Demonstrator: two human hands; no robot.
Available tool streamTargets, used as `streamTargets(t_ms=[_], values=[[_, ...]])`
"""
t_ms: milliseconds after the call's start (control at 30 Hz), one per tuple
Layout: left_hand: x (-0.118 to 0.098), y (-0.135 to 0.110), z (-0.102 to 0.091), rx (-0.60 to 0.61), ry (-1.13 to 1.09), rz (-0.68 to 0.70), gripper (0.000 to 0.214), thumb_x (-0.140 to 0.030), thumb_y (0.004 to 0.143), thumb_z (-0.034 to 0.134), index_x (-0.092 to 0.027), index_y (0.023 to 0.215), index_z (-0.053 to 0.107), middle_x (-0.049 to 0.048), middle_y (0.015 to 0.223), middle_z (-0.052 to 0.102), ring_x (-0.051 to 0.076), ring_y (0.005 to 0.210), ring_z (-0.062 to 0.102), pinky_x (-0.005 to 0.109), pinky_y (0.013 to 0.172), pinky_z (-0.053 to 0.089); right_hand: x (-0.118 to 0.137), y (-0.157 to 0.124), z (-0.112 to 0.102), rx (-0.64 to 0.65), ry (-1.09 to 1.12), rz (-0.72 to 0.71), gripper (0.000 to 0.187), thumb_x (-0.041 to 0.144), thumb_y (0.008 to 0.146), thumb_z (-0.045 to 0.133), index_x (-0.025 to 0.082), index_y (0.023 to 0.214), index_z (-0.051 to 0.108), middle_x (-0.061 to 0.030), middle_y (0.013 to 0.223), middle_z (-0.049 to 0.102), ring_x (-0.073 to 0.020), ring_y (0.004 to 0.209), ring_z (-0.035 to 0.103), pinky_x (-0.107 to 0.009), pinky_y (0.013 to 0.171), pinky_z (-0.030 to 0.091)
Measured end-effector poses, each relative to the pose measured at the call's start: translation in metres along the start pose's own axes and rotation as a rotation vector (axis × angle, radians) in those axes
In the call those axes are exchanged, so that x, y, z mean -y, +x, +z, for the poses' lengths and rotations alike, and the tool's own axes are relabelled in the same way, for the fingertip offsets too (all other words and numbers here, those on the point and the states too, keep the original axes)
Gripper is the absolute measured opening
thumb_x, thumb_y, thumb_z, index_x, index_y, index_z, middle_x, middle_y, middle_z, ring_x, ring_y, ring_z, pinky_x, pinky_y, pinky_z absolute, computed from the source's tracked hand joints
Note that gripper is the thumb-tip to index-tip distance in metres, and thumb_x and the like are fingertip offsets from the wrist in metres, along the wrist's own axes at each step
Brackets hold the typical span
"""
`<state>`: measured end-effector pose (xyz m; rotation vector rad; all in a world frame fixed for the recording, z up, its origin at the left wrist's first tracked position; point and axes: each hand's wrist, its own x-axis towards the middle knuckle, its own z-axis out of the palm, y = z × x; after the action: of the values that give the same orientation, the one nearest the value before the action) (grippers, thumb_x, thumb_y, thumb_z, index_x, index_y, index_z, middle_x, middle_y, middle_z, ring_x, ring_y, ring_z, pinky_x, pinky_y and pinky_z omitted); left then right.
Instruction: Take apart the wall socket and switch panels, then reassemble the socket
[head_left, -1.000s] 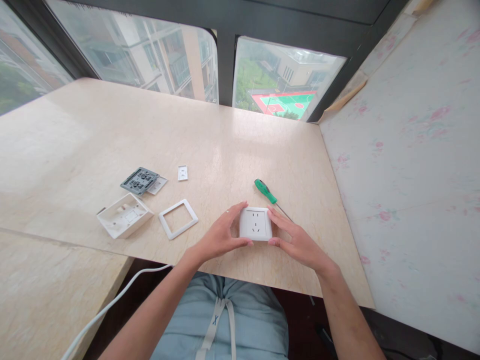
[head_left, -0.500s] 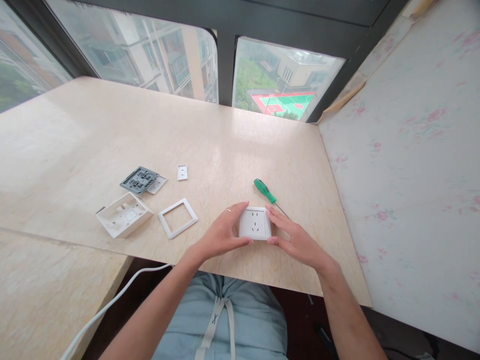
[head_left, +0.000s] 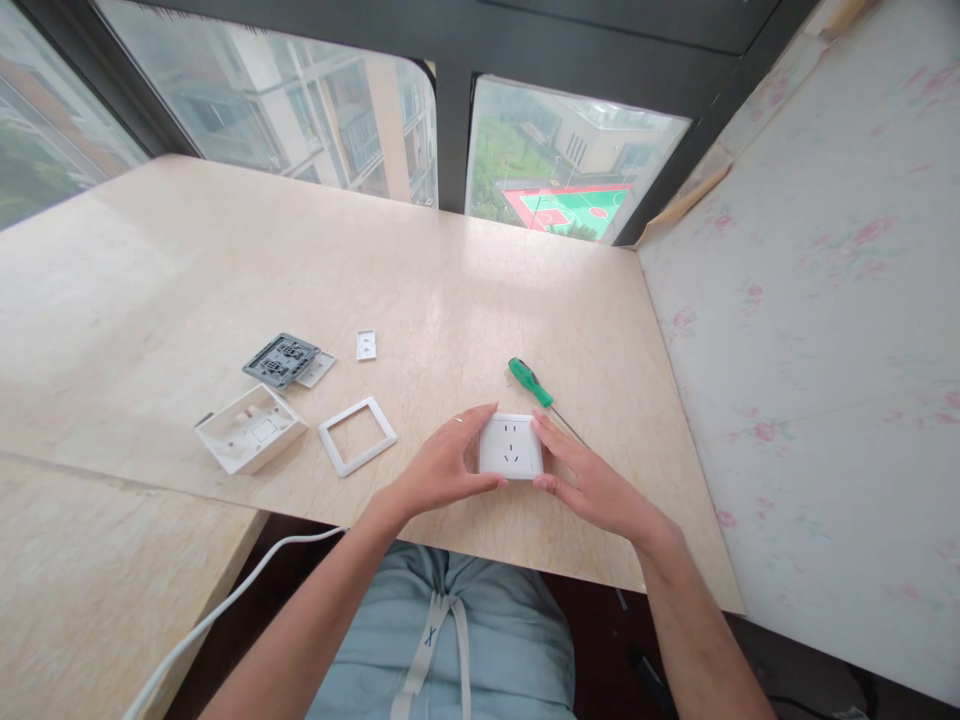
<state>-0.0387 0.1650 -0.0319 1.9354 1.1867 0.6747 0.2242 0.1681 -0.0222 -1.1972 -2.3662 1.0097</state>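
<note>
A white wall socket [head_left: 511, 447] with two-pin and three-pin slots faces up near the front edge of the counter. My left hand [head_left: 442, 462] grips its left side, fingers at the far corner and thumb at the near one. On the opposite side my right hand [head_left: 589, 475] holds it the same way, fingertips and thumb at the right corners. Just beyond the right hand lies a screwdriver [head_left: 531, 382] with a green handle, its shaft pointing toward that hand. Left of the left hand rests an empty white rectangular frame [head_left: 357, 437].
An open white mounting box [head_left: 251, 430] sits at the left, a grey switch back plate [head_left: 280, 360] behind it, partly over a white piece. A small white part [head_left: 365, 345] lies farther back. A white cable [head_left: 240, 590] hangs by the counter's front edge [head_left: 480, 555]. A papered wall [head_left: 817, 350] bounds the right.
Nearly nothing differs. Both hands keep the same hold on the socket, and the view has shifted very slightly.
</note>
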Motion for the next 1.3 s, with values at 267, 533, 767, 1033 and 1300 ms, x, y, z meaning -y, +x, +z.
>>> streamTargets(t_ms=[267, 533, 767, 1033, 1300], values=[[0.001, 0.001, -0.005, 0.040, 0.090, 0.026, 0.089, -0.054, 0.080, 0.072, -0.020, 0.151, 0.032, 0.0143, 0.153, 0.040, 0.031, 0.140, 0.040, 0.049, 0.116, 0.034, 0.007, 0.004, -0.007, 0.014, -0.069, 0.045, 0.082, 0.036, 0.087, 0.067, 0.025, 0.158, 0.025, -0.0110, 0.159, 0.028, -0.0308, 0.146, 0.030, -0.056, 0.117, 0.031], [-0.002, 0.002, -0.005, 0.033, 0.119, 0.067, 0.087, -0.053, 0.078, 0.074, -0.023, 0.150, 0.034, 0.0143, 0.150, 0.044, 0.033, 0.135, 0.046, 0.051, 0.109, 0.039, 0.010, 0.007, -0.004, -0.039, -0.139, 0.078, 0.080, 0.027, 0.080, 0.072, 0.030, 0.152, 0.036, -0.0083, 0.154, 0.040, -0.0319, 0.141, 0.040, -0.055, 0.113, 0.039], [0.000, -0.002, 0.005, -0.024, 0.040, 0.062, 0.090, -0.055, 0.080, 0.072, -0.020, 0.152, 0.030, 0.0166, 0.151, 0.041, 0.032, 0.138, 0.042, 0.051, 0.112, 0.036, 0.019, 0.013, -0.001, -0.067, -0.195, 0.144, 0.075, 0.019, 0.073, 0.074, 0.030, 0.143, 0.047, -0.0088, 0.150, 0.046, -0.0356, 0.134, 0.048, -0.058, 0.106, 0.046], [0.003, -0.002, 0.009, -0.036, 0.030, 0.074, 0.091, -0.053, 0.080, 0.072, -0.021, 0.153, 0.028, 0.0170, 0.152, 0.040, 0.034, 0.140, 0.040, 0.055, 0.112, 0.035, 0.025, 0.018, 0.000, -0.079, -0.305, 0.180, 0.074, 0.015, 0.068, 0.077, 0.030, 0.136, 0.051, -0.0110, 0.141, 0.056, -0.0384, 0.121, 0.060, -0.056, 0.094, 0.054], [0.014, -0.009, 0.017, -0.068, -0.012, 0.073, 0.090, -0.055, 0.083, 0.067, -0.019, 0.153, 0.025, 0.0173, 0.156, 0.033, 0.031, 0.144, 0.034, 0.053, 0.117, 0.028, 0.017, 0.014, -0.004, -0.026, 0.008, 0.196, 0.075, 0.020, 0.072, 0.076, 0.025, 0.142, 0.048, -0.0111, 0.153, 0.040, -0.0319, 0.141, 0.039, -0.057, 0.116, 0.033]])
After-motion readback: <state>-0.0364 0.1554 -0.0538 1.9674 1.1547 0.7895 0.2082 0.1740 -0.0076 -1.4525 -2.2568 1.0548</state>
